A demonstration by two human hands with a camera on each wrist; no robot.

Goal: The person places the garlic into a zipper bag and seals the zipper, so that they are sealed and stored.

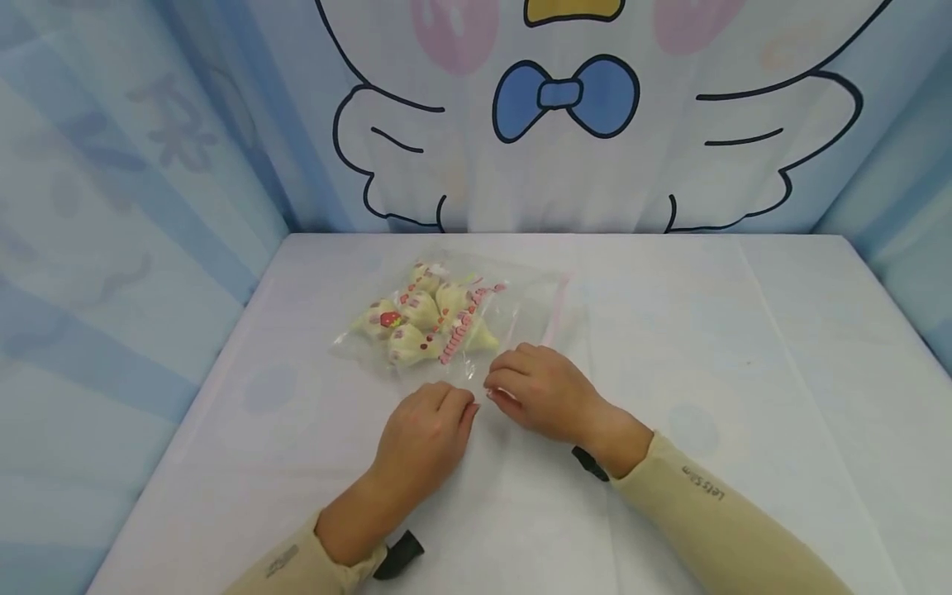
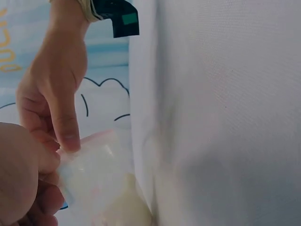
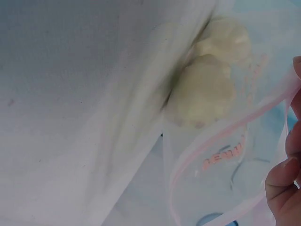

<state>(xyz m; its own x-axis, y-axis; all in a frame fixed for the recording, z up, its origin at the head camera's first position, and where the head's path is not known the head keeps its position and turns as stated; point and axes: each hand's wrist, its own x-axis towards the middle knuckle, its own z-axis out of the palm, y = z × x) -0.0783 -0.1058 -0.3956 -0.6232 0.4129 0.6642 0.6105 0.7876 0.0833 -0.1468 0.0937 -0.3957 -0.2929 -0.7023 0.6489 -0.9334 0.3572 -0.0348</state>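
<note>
A clear zip bag (image 1: 521,318) with a pink strip along its mouth lies tilted on the white table. Inside it are several pale yellow, rounded pieces (image 1: 420,311) that taper at one end, seen behind pink lettering. My right hand (image 1: 546,392) pinches the near corner of the bag's mouth, thumb against fingers. Just to its left, my left hand (image 1: 424,430) has thumb and fingertips together at the same corner. The left wrist view shows the left hand (image 2: 19,174) right beside the right thumb (image 2: 66,125). In the right wrist view the pink strip (image 3: 211,136) bows apart in a loop.
The white table (image 1: 744,372) reaches back to a curtain (image 1: 565,182) with a cartoon print. Another blue and white curtain (image 1: 111,289) hangs along the left side. Dark straps (image 1: 399,555) sit at both wrists, below beige sleeves (image 1: 714,512).
</note>
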